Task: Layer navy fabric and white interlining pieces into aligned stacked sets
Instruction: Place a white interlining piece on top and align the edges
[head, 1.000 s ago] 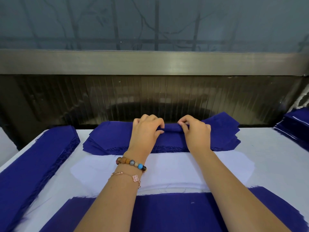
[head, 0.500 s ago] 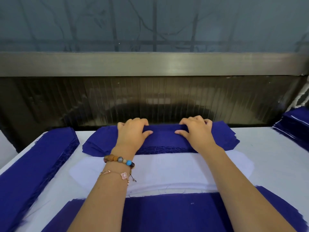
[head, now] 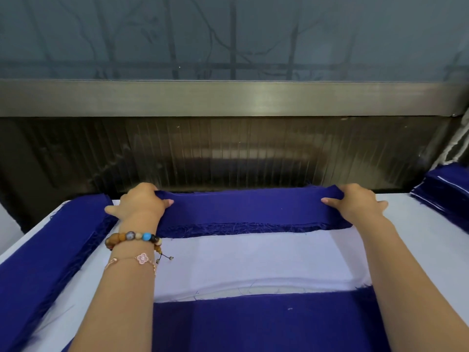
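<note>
A navy fabric piece [head: 248,205] lies stretched across the top of a navy stack [head: 241,227] at the far side of the table. My left hand [head: 142,201] grips its left end, fingers curled over the edge and thumb on top. My right hand [head: 355,202] holds its right end the same way. Between the stack and me lies a white interlining piece [head: 253,262]. A wide navy piece [head: 266,326] lies nearest to me, partly under my forearms.
A long navy stack [head: 50,255] runs along the table's left edge. Another navy stack with white layers [head: 446,196] sits at the far right. The white table [head: 429,240] ends at a dark ribbed wall [head: 228,153] below a window.
My hands have slid apart from the middle of the navy stack to its two ends and now grip the top piece, which is pulled taut.
</note>
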Available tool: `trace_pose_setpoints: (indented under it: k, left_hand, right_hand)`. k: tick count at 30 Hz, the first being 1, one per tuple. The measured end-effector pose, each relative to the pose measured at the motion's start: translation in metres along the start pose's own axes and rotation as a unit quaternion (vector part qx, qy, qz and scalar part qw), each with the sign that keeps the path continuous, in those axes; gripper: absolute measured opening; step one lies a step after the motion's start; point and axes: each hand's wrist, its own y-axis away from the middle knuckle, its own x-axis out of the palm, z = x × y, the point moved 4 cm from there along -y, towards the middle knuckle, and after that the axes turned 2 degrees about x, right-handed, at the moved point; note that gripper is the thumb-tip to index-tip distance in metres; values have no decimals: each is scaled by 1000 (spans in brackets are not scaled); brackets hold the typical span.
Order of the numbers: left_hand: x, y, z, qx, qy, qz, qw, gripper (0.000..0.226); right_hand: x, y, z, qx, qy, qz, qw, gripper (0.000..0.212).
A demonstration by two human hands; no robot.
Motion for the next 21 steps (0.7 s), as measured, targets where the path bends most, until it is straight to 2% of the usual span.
trace_pose_setpoints:
  k: [4,8,12,16,21]
  left_hand:
    - [4,-1,-2,21,45,14,999,43]
    - [6,-2,-2,15,28,6,999,43]
    - [8,7,1,-1,37,-43,998,34]
    - [3,21,10,16,124,-82,989,29]
    - [-21,44,25,16,195,-134,971,26]
  right_hand:
    - [-1,1,4,9,-4,-12,1000,34]
    - [3,3,7,-5,-42,-1,999,28]
    - [12,9,7,-27,-115,-7,993,29]
    - [11,19,11,-45,-112,-14,993,29]
    - [-11,31,4,-23,-200,-16,979,17]
